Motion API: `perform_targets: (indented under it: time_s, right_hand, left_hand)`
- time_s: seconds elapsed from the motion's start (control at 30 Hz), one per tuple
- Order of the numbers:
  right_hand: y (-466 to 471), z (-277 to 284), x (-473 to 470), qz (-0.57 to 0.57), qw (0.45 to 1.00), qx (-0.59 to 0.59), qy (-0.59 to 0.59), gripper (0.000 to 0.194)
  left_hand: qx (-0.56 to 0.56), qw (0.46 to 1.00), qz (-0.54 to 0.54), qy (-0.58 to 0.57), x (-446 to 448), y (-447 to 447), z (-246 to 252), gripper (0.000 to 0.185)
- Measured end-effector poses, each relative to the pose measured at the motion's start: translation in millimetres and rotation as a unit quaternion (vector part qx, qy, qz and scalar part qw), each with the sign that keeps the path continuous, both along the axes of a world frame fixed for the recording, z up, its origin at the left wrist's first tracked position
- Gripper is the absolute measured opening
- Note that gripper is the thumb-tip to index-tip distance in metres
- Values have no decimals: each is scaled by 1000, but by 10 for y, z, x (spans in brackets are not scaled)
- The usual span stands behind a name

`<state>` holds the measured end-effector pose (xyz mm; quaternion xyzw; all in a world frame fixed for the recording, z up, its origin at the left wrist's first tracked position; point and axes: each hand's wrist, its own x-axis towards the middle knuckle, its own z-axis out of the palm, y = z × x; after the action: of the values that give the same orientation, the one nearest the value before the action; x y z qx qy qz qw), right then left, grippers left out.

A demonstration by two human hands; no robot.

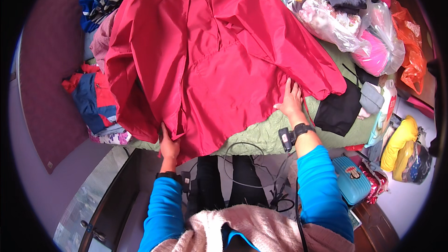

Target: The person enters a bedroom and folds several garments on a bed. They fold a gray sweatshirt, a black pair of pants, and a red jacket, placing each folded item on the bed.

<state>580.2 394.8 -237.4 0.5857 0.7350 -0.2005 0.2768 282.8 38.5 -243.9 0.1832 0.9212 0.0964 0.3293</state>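
A large red garment with long sleeves (224,66) lies spread out on a green bedspread (252,140). My left hand (170,145) is at its lower left edge, with the thumb on top and the fingers partly hidden by the fabric. At the lower right edge my right hand (291,99) rests on the cloth beside a sleeve, fingers apart and laid over the hem. A black folded garment (337,110) lies to the right of that hand, partly under the red sleeve.
Folded clothes (94,94) are stacked at the left. Clear plastic bags of clothing (332,17) and an orange plastic bag (411,52) lie at the upper right. Near the right wall are a blue case (351,181) and a yellow bundle (400,145). A cable (245,184) hangs before my legs.
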Motion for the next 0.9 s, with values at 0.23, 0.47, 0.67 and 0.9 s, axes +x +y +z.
perform_targets:
  time_s: [0.23, 0.47, 0.67, 0.9]
  right_hand:
    - [-35, -79, 136, 184, 947, 111, 240, 30]
    - [-1017, 673, 300, 72, 878, -392, 265, 45]
    - [-636, 648, 366, 150, 953, 214, 150, 87]
    - [583, 995, 1237, -117, 856, -53, 500, 36]
  left_hand:
    - [157, 982, 25, -106, -324, -14, 803, 67]
    - [218, 869, 176, -408, 204, 559, 1327, 60]
    - [102, 922, -104, -359, 911, 719, 737, 69]
    - [178, 895, -75, -403, 902, 513, 613, 72]
